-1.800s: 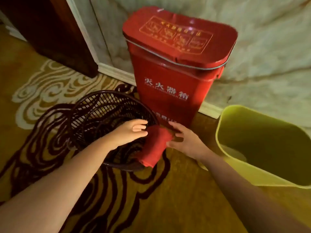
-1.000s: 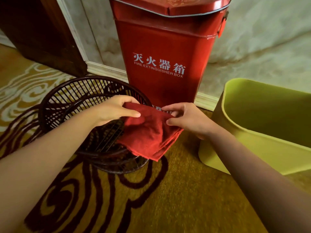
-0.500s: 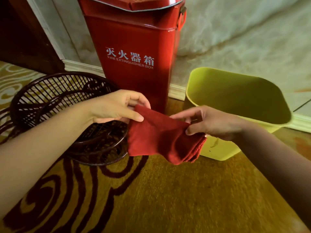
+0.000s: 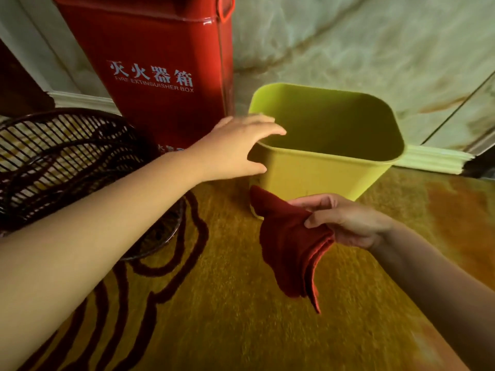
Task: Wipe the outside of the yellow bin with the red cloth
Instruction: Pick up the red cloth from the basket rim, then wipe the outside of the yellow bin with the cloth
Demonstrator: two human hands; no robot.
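The yellow bin (image 4: 316,175) stands upright and open on the carpet, against the marble wall. My left hand (image 4: 235,148) hovers at the bin's near left rim corner with fingers spread, thumb below the rim; whether it touches the rim I cannot tell. My right hand (image 4: 345,220) pinches the folded red cloth (image 4: 289,247), which hangs down in front of the bin's near wall, its top corner against the lower left edge of the bin.
A tall red fire extinguisher box (image 4: 160,70) stands just left of the bin. A dark wicker basket (image 4: 67,162) sits at the left under my left forearm. White skirting (image 4: 431,159) runs along the wall. Patterned gold carpet (image 4: 241,317) fills the foreground.
The cloth came out of the basket between both hands. My left hand has let go of it and reached to the bin's rim. My right hand carried the cloth right, to the bin's front.
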